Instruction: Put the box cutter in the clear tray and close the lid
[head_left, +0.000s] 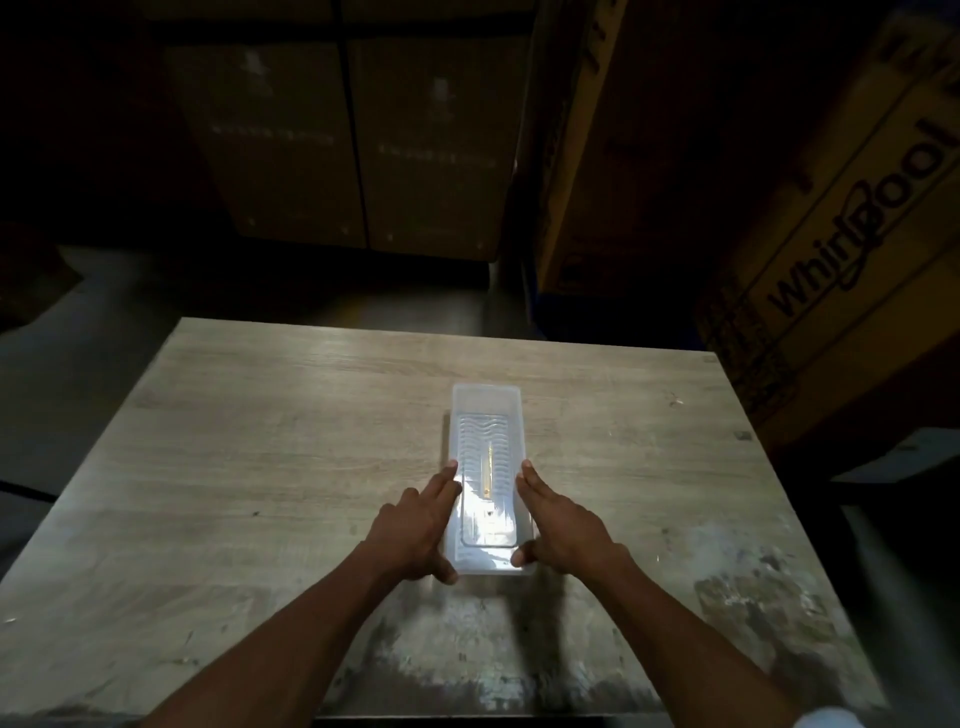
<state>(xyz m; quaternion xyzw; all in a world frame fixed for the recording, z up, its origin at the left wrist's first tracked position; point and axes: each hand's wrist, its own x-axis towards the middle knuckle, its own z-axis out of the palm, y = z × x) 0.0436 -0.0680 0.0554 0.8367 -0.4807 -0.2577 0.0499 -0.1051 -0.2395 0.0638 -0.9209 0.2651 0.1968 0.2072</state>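
Cardboard boxes stacked behind wooden table. Clear tray mid-table, lid seemingly seated on top. Left hand and right hand flat against tray's long sides, fingers extended, thumbs at near end. Box cutter visible inside as yellowish strip. Task looks nearly done; possibly final press left.
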